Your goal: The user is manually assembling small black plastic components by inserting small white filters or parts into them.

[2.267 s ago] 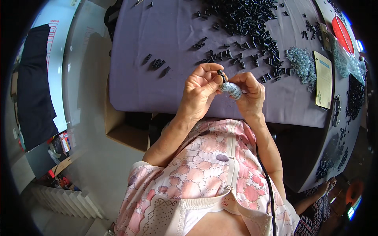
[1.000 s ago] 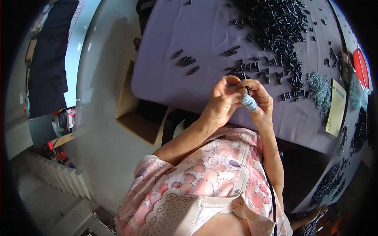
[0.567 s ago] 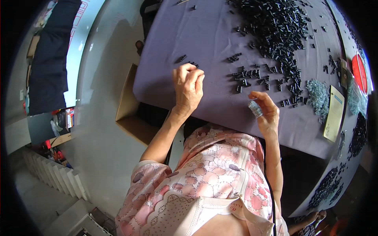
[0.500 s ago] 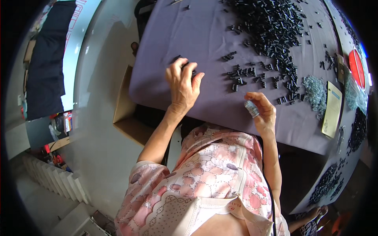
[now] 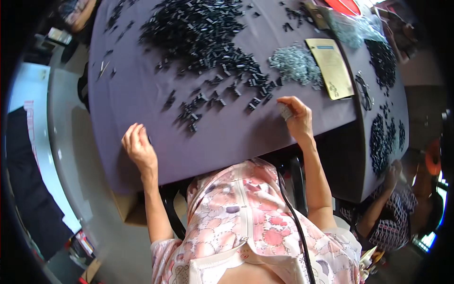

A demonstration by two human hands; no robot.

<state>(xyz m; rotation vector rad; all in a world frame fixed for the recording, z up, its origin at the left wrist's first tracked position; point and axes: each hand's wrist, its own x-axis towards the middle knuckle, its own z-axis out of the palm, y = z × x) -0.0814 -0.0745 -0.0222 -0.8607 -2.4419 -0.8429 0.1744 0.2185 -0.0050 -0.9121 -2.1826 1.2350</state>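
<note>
My left hand (image 5: 140, 147) hovers over the left front part of the purple cloth, fingers curled together. A sliver of a small black piece (image 5: 150, 139) shows beside its fingers. My right hand (image 5: 299, 119) is near the front edge, its thumb and fingers drawn together; whatever the tips pinch is too small to make out. A silvery-grey covering (image 5: 286, 112) shows at its thumb. Between and beyond my hands lie loose small black pieces (image 5: 201, 99), leading to a large heap of black pieces (image 5: 194, 33). A pile of clear small parts (image 5: 295, 64) is beyond my right hand.
A yellowish card (image 5: 331, 68) lies right of the clear pile, with dark-framed glasses (image 5: 364, 90) farther right. Clear plastic bags (image 5: 354, 31) and a red dish (image 5: 344, 5) stand at the far right. Another person's hand (image 5: 393, 173) is by more black pieces (image 5: 378, 144).
The view has swung to the right. My left hand has left the black pieces it was touching on the cloth and drawn back toward the front edge, its fingers now closer together.
</note>
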